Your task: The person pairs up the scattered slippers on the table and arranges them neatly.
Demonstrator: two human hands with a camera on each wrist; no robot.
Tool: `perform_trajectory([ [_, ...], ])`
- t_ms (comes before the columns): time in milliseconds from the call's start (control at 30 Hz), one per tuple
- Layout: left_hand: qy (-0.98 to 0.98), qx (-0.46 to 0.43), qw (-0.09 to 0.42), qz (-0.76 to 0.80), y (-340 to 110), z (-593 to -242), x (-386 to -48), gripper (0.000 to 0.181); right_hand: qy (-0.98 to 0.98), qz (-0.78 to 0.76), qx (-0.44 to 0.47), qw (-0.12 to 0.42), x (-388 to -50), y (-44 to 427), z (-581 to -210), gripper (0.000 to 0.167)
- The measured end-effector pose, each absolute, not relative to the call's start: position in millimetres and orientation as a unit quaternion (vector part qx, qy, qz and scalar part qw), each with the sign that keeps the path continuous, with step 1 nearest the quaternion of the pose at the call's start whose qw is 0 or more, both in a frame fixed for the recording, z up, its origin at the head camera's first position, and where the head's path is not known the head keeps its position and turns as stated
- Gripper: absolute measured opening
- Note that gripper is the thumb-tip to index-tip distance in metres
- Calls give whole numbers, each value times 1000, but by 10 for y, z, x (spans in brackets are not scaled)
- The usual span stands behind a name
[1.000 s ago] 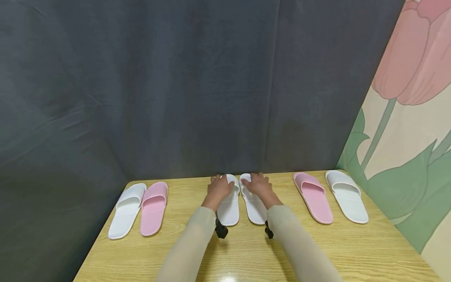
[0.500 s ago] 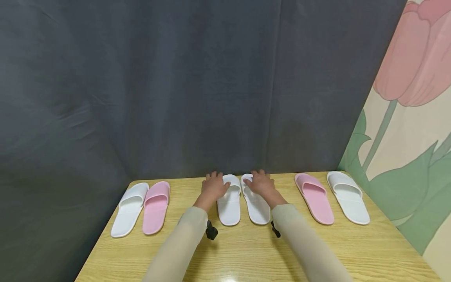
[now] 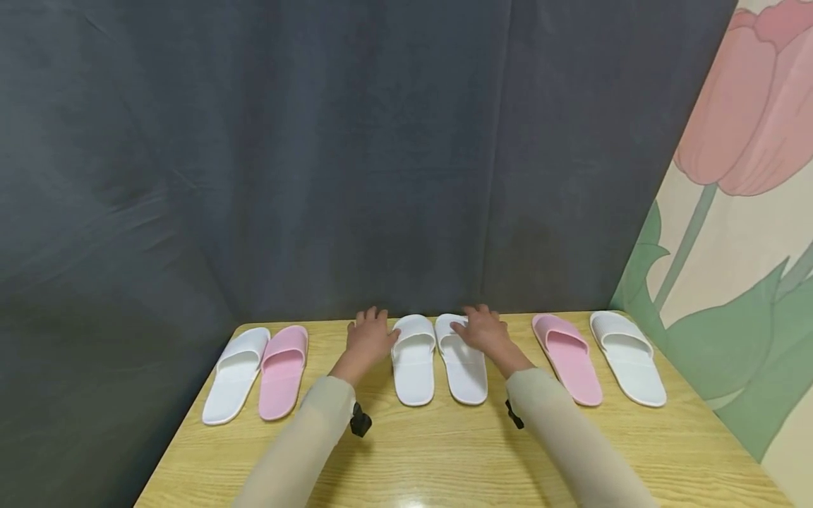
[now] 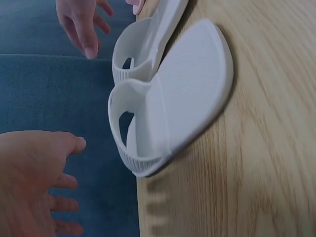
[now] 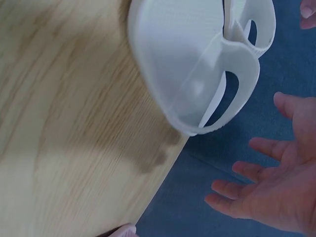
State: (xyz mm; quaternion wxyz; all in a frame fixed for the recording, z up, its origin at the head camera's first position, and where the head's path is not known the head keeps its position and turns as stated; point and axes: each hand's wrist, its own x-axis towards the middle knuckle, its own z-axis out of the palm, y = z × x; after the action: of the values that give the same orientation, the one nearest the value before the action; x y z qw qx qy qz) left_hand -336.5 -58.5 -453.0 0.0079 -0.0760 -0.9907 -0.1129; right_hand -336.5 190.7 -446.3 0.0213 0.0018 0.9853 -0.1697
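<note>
While a dark blue-grey curtain [image 3: 362, 155] takes up the back and left of the head view, a cream painted wall [image 3: 705, 261] bearing a large pink tulip [image 3: 730, 113] lines the right. Next in size: a light wood-grain table [image 3: 438, 458], its far edge close to the curtain. Over it extend the person's two arms in beige sleeves [image 3: 292, 451]. Six slippers lie flat along the far part of the table, strap ends towards the curtain. At left, a white slipper [image 3: 230, 391] is just beside a pink slipper [image 3: 278, 391]; at right, a second pink slipper [image 3: 578, 370] is near an outer white slipper [image 3: 630, 367]. Between these, well apart from either group, is the central pair: left middle slipper [image 3: 414, 377] and right middle slipper [image 3: 465, 374], both white, side by side, straps close together (whether the straps touch cannot be told). Smaller again, the hands. Left hand [image 3: 370, 340] is beyond the outer side of the left middle slipper, fingers spread, thumb towards the strap; the left wrist view shows a gap between them. Right hand [image 3: 485, 331] is likewise spread near the right middle slipper's strap; it overlaps that slipper from above, but the right wrist view shows the two apart. Smallest noted: a black block [image 3: 360, 420] under the left cuff, and a similar dark piece [image 3: 514, 415] under the right.
</note>
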Motion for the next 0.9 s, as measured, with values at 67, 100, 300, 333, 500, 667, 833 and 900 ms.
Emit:
perform_trajectory([
  [67, -991, -76, 11, -114, -637, -4525, -3352, 63, 986, -166, 2, 19, -3356, 1952, -4470, 66],
  [100, -991, -75, 12, -111, -664, -4520, -3342, 63, 986, -163, 3, 19, -3352, 1974, -4471, 66],
  [300, -991, -70, 13, -109, -842, -4466, -3298, 64, 989, -149, 3, 6, -3326, 2081, -4465, 67],
  [333, -991, -69, 13, -112, -867, -4459, -3294, 65, 989, -149, 3, 5, -3320, 2100, -4469, 67],
  [500, -991, -66, 16, -116, -995, -4472, -3285, 65, 987, -158, 4, 6, -3280, 2214, -4486, 67],
  [667, -991, -63, 16, -118, -1148, -4508, -3261, 66, 987, -163, 10, 8, -3237, 2334, -4489, 68],
  [833, -991, -59, 15, -116, -1297, -4514, -3229, 66, 987, -157, 14, 7, -3224, 2443, -4475, 68],
  [900, -992, -57, 15, -116, -1348, -4505, -3216, 66, 987, -157, 15, 6, -3224, 2482, -4468, 68],
])
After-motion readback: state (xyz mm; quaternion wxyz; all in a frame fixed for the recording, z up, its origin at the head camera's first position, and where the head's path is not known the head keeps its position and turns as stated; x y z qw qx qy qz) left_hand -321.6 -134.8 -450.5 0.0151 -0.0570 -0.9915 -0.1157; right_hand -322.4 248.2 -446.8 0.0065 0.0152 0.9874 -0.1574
